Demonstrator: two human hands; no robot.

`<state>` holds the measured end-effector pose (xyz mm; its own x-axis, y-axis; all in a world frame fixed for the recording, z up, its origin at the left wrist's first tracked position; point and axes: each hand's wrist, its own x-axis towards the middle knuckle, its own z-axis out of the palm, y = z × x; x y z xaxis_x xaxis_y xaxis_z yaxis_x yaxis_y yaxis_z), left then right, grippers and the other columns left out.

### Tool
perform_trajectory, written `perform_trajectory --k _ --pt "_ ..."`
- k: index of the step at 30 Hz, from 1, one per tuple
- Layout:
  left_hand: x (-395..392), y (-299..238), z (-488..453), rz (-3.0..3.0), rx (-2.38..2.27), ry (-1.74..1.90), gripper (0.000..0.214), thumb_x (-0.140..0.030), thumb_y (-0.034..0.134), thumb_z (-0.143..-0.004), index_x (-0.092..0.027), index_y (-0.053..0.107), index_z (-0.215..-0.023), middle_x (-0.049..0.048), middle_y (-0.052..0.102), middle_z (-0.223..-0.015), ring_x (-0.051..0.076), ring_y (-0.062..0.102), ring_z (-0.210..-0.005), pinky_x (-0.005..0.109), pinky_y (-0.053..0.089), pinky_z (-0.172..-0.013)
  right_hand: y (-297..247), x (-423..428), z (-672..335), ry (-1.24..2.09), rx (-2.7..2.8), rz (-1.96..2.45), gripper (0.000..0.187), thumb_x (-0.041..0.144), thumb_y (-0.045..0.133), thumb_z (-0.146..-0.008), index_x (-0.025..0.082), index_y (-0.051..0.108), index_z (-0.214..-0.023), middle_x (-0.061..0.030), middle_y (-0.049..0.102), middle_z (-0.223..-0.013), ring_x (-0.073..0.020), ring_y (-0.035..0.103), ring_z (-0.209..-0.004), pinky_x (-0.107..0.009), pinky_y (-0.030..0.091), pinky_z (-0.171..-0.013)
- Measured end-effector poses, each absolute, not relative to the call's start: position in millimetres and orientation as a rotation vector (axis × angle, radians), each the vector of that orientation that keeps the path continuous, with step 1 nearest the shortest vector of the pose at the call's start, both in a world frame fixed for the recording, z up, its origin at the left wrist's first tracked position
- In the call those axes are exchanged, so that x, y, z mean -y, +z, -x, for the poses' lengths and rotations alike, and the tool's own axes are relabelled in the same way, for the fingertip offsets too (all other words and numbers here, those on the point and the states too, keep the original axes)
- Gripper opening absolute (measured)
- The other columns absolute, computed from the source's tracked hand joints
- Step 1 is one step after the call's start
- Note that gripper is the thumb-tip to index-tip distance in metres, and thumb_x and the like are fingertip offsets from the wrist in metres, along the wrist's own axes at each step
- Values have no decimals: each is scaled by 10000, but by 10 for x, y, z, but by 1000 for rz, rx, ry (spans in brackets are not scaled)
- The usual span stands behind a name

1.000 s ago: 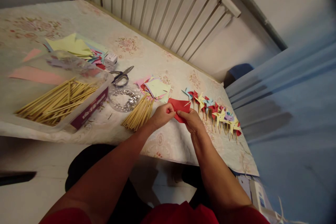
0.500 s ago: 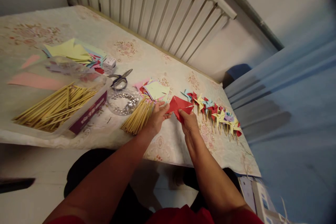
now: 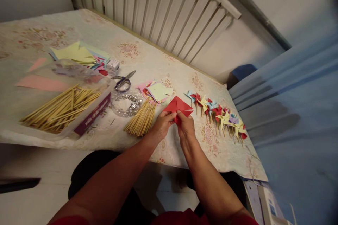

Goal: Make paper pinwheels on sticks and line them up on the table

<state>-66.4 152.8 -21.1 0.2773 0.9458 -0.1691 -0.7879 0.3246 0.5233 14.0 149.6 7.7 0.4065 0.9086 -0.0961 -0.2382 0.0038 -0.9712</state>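
Observation:
A square of red paper (image 3: 178,104), slit inward from its corners, is held up over the table between both hands. My left hand (image 3: 165,121) pinches its lower left edge. My right hand (image 3: 185,123) grips the lower edge, thumb on top, close beside the left thumb. The fingers under the paper are hidden. Left of my hands lies a bundle of thin wooden sticks (image 3: 141,117), and behind it a pile of coloured paper squares (image 3: 158,91). Finished paper pinwheels (image 3: 224,117) on sticks lie in a row to the right.
A clear plastic box (image 3: 92,110) of wooden sticks stands at the left. Beside it are a round dish of small metal pieces (image 3: 126,103), scissors (image 3: 123,81), a small white box (image 3: 113,64) and yellow paper sheets (image 3: 75,53). A radiator (image 3: 158,10) runs behind the table; a blue curtain (image 3: 290,112) hangs right.
My left hand has moved in toward the right hand, to the paper's lower edge. The red paper has turned and now faces me more squarely. The view has shifted slightly.

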Motion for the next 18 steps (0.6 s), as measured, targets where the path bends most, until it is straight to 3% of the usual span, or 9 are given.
perform_trajectory --k 9,18 --pt "-1541 -237 642 -404 -599 1297 219 -281 726 -634 -141 646 -783 14 662 -722 107 569 -647 242 428 -632 70 -1449 -31 1054 654 1199 231 220 729 -560 172 638 -767 16 685 -712 -122 602 -621 -259 512 -679" --pt "-1567 -259 630 -380 -666 1320 178 -240 720 -583 -152 578 -644 -30 595 -586 93 532 -573 238 424 -592 26 -1440 -69 1135 635 1177 270 181 771 -527 170 670 -778 18 704 -717 -124 616 -626 -248 516 -672"
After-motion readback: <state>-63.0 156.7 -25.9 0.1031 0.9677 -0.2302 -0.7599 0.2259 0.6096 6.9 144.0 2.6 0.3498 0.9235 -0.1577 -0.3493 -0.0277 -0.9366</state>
